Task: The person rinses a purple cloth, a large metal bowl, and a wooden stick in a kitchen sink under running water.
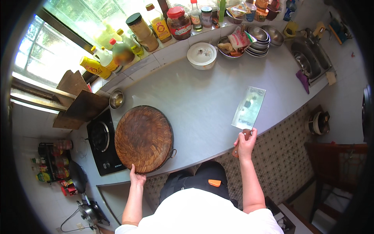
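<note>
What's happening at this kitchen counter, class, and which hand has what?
A person in a white top stands at the counter. The right hand grips a cleaver by its handle, the blade pointing away from the body. The left hand is at the near edge of a round wooden chopping board, beside a black cooktop.

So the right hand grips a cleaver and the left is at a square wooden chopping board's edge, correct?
Not quite: the head view shows a round chopping board, not square. The right hand grips the cleaver; the left hand is at the board's edge.
</note>
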The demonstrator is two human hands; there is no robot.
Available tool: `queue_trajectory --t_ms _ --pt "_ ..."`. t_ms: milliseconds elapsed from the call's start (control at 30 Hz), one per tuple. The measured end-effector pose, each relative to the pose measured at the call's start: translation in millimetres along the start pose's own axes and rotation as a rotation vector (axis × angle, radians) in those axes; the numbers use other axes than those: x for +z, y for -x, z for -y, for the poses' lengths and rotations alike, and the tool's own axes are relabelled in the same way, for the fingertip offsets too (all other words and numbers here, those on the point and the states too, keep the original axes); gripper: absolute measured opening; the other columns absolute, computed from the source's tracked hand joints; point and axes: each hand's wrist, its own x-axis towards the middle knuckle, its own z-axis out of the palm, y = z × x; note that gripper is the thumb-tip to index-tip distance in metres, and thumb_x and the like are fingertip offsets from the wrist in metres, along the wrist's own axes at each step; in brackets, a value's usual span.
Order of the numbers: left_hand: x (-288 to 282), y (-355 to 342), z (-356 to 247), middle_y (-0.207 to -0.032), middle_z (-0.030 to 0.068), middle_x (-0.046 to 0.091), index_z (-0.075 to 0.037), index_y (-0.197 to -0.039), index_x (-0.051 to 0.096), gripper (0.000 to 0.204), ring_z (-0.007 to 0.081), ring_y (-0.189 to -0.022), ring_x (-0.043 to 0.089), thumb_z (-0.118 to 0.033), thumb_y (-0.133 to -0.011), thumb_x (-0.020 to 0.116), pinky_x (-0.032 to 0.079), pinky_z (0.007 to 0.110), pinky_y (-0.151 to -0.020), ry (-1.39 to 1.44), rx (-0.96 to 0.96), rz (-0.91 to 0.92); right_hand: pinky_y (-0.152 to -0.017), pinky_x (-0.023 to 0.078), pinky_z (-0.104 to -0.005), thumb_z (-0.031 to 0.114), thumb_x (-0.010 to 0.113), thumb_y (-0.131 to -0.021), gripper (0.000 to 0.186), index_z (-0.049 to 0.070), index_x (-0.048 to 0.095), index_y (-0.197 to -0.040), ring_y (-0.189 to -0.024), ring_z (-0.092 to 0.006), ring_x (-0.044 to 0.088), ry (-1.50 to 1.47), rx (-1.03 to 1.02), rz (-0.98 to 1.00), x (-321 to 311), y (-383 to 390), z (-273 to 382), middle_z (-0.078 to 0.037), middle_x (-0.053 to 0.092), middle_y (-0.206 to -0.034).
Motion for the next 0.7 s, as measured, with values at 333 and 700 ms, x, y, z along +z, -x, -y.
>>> queue_trajectory --t_ms 333,700 --pt "11 1 40 -0.139 0.0119 0.042 -0.006 -0.136 0.036 0.065 0.0292 -0.127 0.042 -0.036 -0.087 0.066 0.037 0.046 -0.106 0.084 -0.201 0.063 -0.043 0.044 -0.0276 -0.004 0.050 -0.086 0.028 0.006 0.035 -0.108 -0.044 -0.0128 0.049 0.026 -0.013 0.114 30 5 7 -0.003 0.048 -0.067" --pt "31 -6 68 -0.145 0.0163 0.033 -0.006 -0.140 0.031 0.070 0.0301 -0.134 0.034 -0.041 -0.087 0.063 0.029 0.047 -0.110 -0.167 -0.254 0.129 -0.044 0.043 -0.0254 -0.002 0.047 -0.087 0.024 0.006 0.039 -0.108 -0.045 -0.0128 0.047 -0.154 0.118 0.374 56 20 45 -0.005 0.049 -0.071"
